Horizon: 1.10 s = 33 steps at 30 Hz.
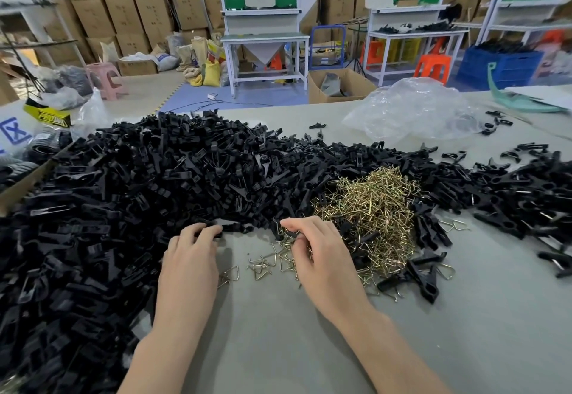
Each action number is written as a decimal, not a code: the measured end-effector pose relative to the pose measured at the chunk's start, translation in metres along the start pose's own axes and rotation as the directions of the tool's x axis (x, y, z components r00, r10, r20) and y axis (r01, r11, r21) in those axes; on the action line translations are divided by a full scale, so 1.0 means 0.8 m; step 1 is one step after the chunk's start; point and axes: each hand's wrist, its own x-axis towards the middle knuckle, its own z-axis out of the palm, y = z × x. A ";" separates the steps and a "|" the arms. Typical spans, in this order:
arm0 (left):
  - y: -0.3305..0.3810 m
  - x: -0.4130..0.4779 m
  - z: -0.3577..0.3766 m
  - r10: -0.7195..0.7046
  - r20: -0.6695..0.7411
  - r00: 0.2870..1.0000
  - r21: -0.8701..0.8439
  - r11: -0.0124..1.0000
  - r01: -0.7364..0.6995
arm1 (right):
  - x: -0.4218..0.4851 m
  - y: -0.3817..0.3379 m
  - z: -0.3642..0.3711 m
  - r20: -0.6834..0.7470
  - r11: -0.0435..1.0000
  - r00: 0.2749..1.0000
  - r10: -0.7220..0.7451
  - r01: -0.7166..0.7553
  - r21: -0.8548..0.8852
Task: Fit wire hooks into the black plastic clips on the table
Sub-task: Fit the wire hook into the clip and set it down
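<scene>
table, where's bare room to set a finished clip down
Bare table nearest you, right of the right hand, this side of the wire hooks; also between clip pile and plastic bag. Crowded left and straight ahead.

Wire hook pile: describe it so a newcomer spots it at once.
On the grey table, a broad heap of black plastic clips runs side to side. Near its middle, just beyond the right hand, sits the wire hook pile: the only shiny brass-coloured tangle among matte black parts.
</scene>
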 end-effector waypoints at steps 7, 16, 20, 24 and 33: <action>0.053 0.001 -0.023 -0.234 0.302 0.924 -0.925 0.162 0.343 | 0.000 -0.010 0.001 0.093 0.895 0.982 0.163 -0.187 0.404; 0.080 -0.011 -0.020 -0.205 0.516 0.832 -0.857 -0.110 0.504 | -0.001 -0.019 0.011 0.303 0.742 0.935 0.186 -0.336 0.580; 0.081 -0.012 -0.018 -0.228 0.465 0.856 -0.880 -0.008 0.476 | -0.001 -0.019 0.012 0.304 0.740 0.932 0.199 -0.346 0.577; 0.076 -0.015 -0.015 -0.269 0.379 0.885 -0.887 0.165 0.430 | -0.001 -0.018 0.011 0.311 0.733 0.927 0.211 -0.360 0.577; 0.071 -0.015 -0.021 -0.436 0.143 0.889 -0.917 0.280 0.285 | 0.002 -0.022 0.005 0.432 0.481 0.881 0.194 -0.469 0.741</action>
